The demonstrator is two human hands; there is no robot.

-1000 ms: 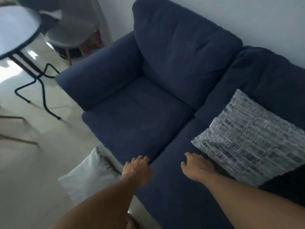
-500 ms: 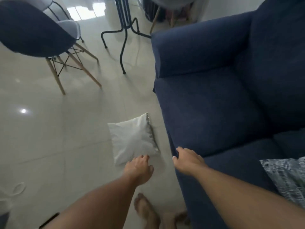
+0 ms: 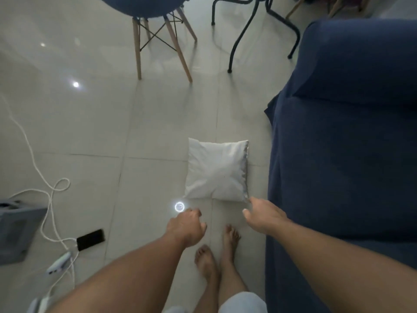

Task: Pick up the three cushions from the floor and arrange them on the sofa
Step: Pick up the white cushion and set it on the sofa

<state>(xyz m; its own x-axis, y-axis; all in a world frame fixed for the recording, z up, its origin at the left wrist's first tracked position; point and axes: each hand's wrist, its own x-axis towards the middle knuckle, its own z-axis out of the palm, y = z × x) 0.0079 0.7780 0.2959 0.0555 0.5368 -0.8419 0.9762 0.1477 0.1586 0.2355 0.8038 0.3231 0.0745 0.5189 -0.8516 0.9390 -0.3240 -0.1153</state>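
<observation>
A white cushion [image 3: 216,171] lies flat on the tiled floor, close beside the front of the dark blue sofa [image 3: 345,143]. My left hand [image 3: 187,225] hovers just short of the cushion's near left corner, fingers loosely curled and holding nothing. My right hand [image 3: 264,214] is spread open at the cushion's near right corner, its fingertips almost touching the edge. Both arms reach forward and down. The patterned cushion on the sofa is out of view.
A chair with wooden legs [image 3: 162,37] and black table legs [image 3: 246,30] stand beyond the cushion. White cables [image 3: 48,188], a black phone [image 3: 90,239] and a grey box [image 3: 15,231] lie on the floor at left. My bare feet [image 3: 216,251] stand just behind my hands.
My view has swung from the sofa seat down to the floor. Both hands have come off the sofa edge and lowered toward the white cushion's near edge.
</observation>
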